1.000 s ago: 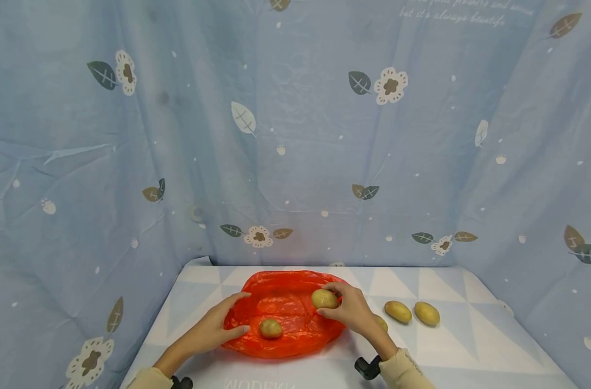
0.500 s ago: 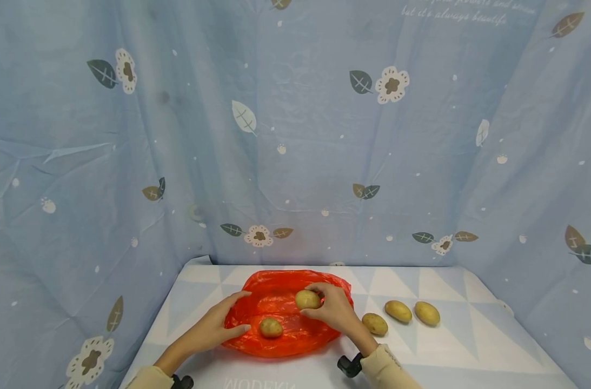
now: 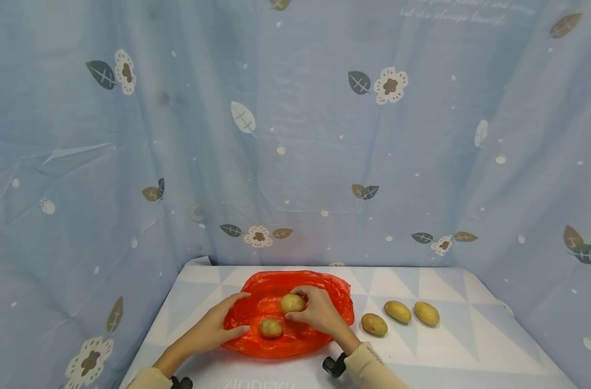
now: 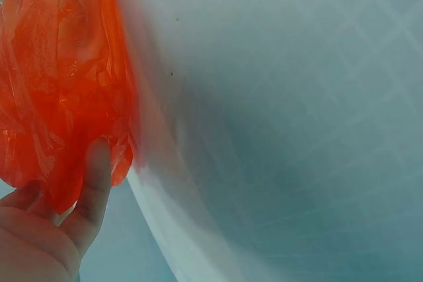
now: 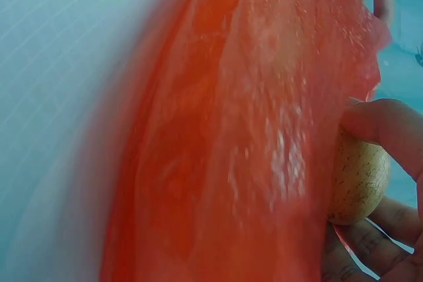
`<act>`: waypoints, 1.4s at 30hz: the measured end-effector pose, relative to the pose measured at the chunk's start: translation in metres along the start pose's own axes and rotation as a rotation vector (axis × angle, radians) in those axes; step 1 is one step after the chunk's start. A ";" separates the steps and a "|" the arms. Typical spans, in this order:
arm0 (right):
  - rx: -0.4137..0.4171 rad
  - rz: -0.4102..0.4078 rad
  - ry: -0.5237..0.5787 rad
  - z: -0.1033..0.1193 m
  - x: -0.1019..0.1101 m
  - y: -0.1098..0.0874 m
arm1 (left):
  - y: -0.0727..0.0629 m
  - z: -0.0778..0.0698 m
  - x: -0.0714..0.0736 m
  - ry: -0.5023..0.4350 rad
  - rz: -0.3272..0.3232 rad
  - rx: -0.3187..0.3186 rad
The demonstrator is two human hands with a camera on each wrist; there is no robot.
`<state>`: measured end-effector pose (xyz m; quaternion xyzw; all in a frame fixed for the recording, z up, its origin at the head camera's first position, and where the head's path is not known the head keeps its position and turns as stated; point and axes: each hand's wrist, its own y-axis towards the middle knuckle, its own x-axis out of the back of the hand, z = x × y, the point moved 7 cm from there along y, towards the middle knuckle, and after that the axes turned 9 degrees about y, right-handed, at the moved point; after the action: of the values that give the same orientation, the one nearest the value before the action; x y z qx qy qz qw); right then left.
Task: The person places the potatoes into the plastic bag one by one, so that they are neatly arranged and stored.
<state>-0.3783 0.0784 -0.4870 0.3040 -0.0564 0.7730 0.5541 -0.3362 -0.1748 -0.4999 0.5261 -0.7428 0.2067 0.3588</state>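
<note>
In the head view a red plastic bag [image 3: 319, 337] lies spread on the table with its mouth facing up. My right hand [image 3: 318, 312] pinches a potato [image 3: 292, 303] between thumb and fingers over the bag's middle. Another potato [image 3: 271, 328] rests on the red film just in front. At the bag's left edge, my left hand [image 3: 217, 324] has its thumb and fingers spread apart over the rim. The left wrist view shows that thumb [image 4: 94, 189] against the red film. In the right wrist view the bag's side hides part of the held potato [image 5: 359, 176].
Three potatoes lie on the table right of the bag: a near one [image 3: 374, 324], a middle one [image 3: 398, 312] and a far-right one [image 3: 426, 313]. A blue patterned curtain [image 3: 295, 162] hangs behind the white and pale-blue patterned table [image 3: 470, 351].
My right hand has carried its potato leftward from the bag's right side to its middle, uncovering the near potato on the table. My left hand has stayed put.
</note>
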 end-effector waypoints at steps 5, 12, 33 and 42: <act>-0.007 0.015 -0.005 0.001 -0.012 0.004 | -0.001 0.003 -0.002 -0.006 0.003 0.003; -0.026 0.031 0.003 0.003 -0.025 0.011 | -0.001 0.003 -0.001 -0.003 -0.004 -0.016; -0.037 0.027 -0.004 -0.001 -0.046 0.027 | -0.001 -0.003 0.001 0.029 -0.036 -0.094; -0.051 0.013 -0.001 -0.005 -0.051 0.031 | 0.000 0.000 -0.001 0.023 -0.031 -0.063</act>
<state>-0.3972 0.0271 -0.5102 0.2897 -0.0784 0.7747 0.5566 -0.3361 -0.1744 -0.5008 0.5235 -0.7366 0.1836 0.3869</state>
